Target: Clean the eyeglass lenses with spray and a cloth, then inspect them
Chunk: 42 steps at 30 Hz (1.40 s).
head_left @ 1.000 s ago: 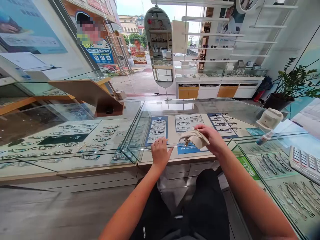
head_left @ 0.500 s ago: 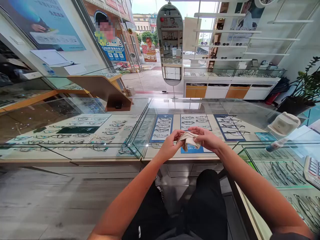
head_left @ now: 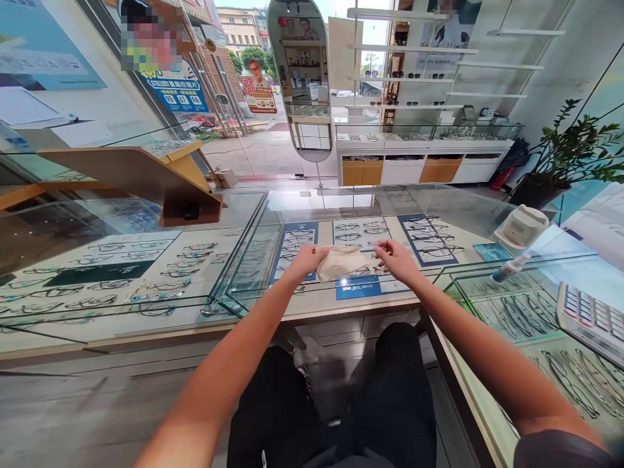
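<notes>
A beige cloth [head_left: 342, 262] is spread out above the glass display case [head_left: 312, 305]. My left hand [head_left: 308, 261] pinches its left edge. On the other side, my right hand [head_left: 394, 259] is just past the cloth's right edge, with its fingers curled together; whether they hold anything is too small to make out. Beneath the glass, rows of eyeglasses lie on white and blue display boards [head_left: 429, 239], and a blue card [head_left: 358, 287] lies below the cloth.
A calculator [head_left: 592, 318], a small spray bottle [head_left: 510, 268] and a white device [head_left: 521, 226] are on the right-hand counter. A brown stand [head_left: 190, 208] rises at the left. An oval mirror [head_left: 305, 78] and a potted plant [head_left: 541, 185] are farther back.
The bunched cloth has been opened out flat. My right hand has moved apart from my left. The view has shifted to the right.
</notes>
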Motion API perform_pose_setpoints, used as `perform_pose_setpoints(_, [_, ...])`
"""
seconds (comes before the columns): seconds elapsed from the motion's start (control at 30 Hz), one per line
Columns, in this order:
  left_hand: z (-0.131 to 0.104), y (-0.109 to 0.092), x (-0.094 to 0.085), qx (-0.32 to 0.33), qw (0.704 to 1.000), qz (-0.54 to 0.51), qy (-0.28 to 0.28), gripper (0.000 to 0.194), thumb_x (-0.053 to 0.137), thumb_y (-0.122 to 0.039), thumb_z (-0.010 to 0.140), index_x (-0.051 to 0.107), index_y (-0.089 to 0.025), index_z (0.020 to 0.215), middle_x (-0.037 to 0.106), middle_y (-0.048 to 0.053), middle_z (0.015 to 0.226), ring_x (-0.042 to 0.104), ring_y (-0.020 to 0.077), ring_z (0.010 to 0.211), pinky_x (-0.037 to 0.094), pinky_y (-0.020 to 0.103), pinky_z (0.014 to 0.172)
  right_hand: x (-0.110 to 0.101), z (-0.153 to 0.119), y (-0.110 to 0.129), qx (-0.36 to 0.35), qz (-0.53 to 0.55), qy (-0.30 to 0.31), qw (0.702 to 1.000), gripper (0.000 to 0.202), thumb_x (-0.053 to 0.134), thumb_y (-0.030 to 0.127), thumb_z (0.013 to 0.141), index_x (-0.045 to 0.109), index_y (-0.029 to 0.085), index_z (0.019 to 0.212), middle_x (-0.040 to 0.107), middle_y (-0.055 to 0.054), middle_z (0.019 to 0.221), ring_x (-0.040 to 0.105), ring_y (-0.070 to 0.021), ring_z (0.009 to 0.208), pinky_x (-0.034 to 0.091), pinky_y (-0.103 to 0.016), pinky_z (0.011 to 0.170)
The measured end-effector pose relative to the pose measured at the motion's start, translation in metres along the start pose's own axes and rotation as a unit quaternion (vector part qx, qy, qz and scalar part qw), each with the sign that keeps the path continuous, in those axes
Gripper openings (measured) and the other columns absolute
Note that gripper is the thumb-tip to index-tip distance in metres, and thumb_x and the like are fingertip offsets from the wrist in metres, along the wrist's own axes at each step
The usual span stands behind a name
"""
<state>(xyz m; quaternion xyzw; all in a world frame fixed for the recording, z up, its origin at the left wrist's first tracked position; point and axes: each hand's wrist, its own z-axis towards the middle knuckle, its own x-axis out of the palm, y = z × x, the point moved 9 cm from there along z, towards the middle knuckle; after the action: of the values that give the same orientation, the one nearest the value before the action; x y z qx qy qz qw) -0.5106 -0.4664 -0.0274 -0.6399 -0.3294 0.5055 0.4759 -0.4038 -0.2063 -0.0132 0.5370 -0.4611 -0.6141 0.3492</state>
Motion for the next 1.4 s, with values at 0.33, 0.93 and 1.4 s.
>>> perform_pose_setpoints(0.33, [0.004, 0.013, -0.057, 0.058, 0.977, 0.171, -0.113, 0.047, 0.059, -0.057, 0.089, 0.078, -0.016, 0.101, 0.072, 0.003, 0.083, 0.06, 0.0199, 0.081, 0.041, 0.026, 0.068, -0.182, -0.012, -0.008, 0.093, -0.38, -0.15, 0.908, 0.028, 0.057, 0.03, 0.098, 0.076, 0.02, 0.081, 0.078, -0.013, 0.086, 0.069, -0.0274, 0.087, 0.046, -0.036, 0.081])
perform_pose_setpoints(0.93, [0.003, 0.024, -0.062, 0.101, 0.925, 0.331, -0.153, 0.032, 0.038, -0.039, 0.102, 0.064, -0.02, 0.1, 0.071, 0.019, 0.14, 0.063, 0.0347, 0.131, 0.047, 0.05, 0.117, -0.175, -0.013, -0.022, -0.021, -0.464, -0.248, 0.85, 0.049, 0.041, 0.045, 0.108, 0.074, 0.019, 0.083, 0.076, -0.012, 0.081, 0.063, -0.0237, 0.076, 0.033, -0.034, 0.069])
perform_pose_setpoints(1.4, [0.007, 0.035, -0.054, 0.141, 0.889, 0.411, -0.143, 0.032, 0.032, -0.04, 0.106, 0.058, -0.023, 0.101, 0.066, 0.022, 0.145, 0.059, 0.0403, 0.139, 0.048, 0.059, 0.118, -0.17, -0.027, -0.027, -0.195, -0.317, -0.344, 0.862, 0.049, 0.048, 0.048, 0.105, 0.066, 0.022, 0.068, 0.062, -0.005, 0.06, 0.052, -0.0183, 0.059, 0.033, -0.033, 0.063])
